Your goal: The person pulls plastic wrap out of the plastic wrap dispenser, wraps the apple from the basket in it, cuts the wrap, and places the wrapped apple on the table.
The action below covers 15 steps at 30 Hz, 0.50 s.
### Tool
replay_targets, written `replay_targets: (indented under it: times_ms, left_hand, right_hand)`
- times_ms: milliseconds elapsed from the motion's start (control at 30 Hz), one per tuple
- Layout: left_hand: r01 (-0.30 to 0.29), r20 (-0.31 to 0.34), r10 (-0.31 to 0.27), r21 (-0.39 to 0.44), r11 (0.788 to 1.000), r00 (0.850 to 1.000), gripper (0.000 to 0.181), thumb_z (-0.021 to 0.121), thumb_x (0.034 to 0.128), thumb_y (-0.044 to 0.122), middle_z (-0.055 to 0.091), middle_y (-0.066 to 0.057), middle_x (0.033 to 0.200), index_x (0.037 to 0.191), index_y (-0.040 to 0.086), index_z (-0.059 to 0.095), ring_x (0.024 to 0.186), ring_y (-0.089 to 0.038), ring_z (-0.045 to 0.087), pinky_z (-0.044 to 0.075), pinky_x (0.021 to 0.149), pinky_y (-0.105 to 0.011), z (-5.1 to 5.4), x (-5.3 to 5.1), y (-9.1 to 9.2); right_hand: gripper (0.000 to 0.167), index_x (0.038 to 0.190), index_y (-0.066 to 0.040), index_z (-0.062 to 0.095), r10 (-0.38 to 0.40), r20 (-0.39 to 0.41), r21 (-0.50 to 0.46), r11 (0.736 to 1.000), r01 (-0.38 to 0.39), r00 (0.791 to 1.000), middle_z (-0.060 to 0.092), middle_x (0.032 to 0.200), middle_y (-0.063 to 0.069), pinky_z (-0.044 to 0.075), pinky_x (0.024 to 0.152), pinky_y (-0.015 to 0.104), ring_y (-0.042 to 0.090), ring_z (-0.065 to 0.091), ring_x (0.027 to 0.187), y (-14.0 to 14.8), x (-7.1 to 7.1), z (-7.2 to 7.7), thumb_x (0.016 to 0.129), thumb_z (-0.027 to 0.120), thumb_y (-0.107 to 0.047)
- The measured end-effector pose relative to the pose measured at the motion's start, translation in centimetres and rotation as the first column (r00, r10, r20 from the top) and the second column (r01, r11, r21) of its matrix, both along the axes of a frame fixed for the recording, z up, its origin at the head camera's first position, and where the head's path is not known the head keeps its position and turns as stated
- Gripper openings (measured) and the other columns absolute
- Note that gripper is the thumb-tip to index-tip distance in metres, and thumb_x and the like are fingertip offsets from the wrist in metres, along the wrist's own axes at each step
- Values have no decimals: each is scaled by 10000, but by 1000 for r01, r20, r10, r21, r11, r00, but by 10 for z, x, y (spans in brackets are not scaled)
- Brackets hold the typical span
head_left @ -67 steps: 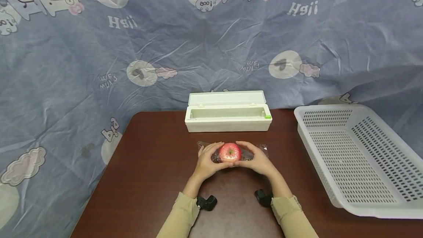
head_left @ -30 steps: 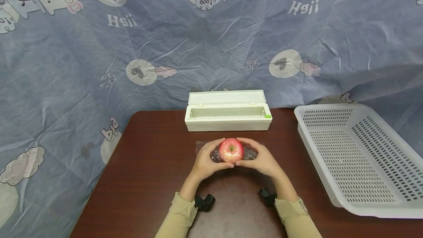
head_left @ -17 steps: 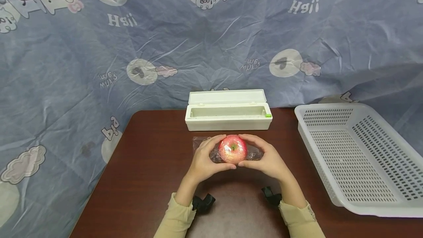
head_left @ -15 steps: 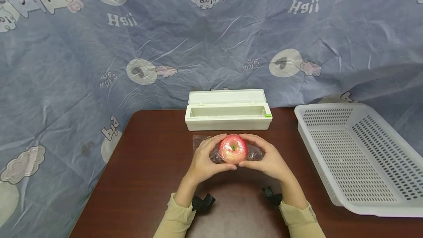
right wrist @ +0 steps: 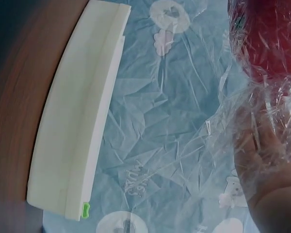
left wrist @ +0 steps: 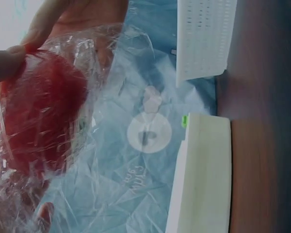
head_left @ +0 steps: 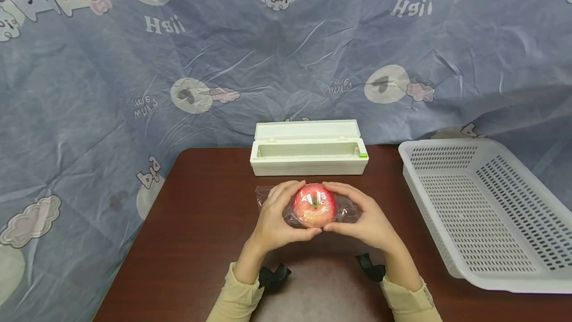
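Observation:
A red apple (head_left: pixel 315 205), stem facing up, is wrapped in clear plastic film (head_left: pixel 347 210) whose loose crumpled ends spread out on both sides. My left hand (head_left: pixel 274 217) grips its left side, fingers behind and thumb in front. On the other side my right hand (head_left: pixel 367 218) holds it the same way, and the two thumb tips nearly meet. Through the left wrist view the wrapped apple (left wrist: pixel 46 109) shows up close, with the film bunched about the fingers. Only part of the apple (right wrist: pixel 271 39) enters the right wrist view, beside film lying over the right hand.
Behind the hands stands a long white cling film box (head_left: pixel 309 165) with its lid raised and a green slider at the right end. A white perforated basket (head_left: pixel 456 262) sits on the right of the brown table (head_left: pixel 201 222). A blue patterned cloth (head_left: pixel 268 48) hangs behind.
Both hands have raised the wrapped apple toward the head camera, so it looks larger. Over the last half second it has turned slightly and shifted a little toward the front.

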State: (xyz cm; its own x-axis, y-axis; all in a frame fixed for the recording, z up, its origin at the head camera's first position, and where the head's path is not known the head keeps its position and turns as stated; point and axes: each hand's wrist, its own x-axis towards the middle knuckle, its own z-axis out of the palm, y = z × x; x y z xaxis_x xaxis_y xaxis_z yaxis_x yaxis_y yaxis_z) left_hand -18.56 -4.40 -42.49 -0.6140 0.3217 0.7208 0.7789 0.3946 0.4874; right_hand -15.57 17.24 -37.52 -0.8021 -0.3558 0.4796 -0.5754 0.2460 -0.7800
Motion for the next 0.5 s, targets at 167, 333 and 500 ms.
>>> replay_targets:
  times_ms: [167,333,500]
  left_hand:
    - [23,-20,-22,46,999,1000,847,878,505,358,549,-60,1179,1234,78,548,1078,-200,527,466,877,-343,1,-1,0]
    - [63,-32,-60,88,994,998,828,870,507,309,551,-86,1150,1220,44,540,1035,-205,551,493,848,-315,1,-1,1]
    - [58,-64,-50,122,991,997,821,860,495,258,548,-122,1125,1207,11,535,1007,-237,552,501,829,-338,5,1,2]
  right_hand:
    - [717,1234,46,557,31,-9,-44,999,-32,999,553,1274,174,344,1010,220,95,479,1209,-2,-2,-5,584,858,48]
    - [748,1258,-19,564,40,-28,-46,998,-41,999,551,1299,112,338,1023,243,140,470,1229,1,-11,-22,578,873,18]
    - [776,1285,-39,549,22,-49,-73,997,-26,999,533,1322,80,336,1028,267,188,459,1239,8,-16,-28,585,884,-22]
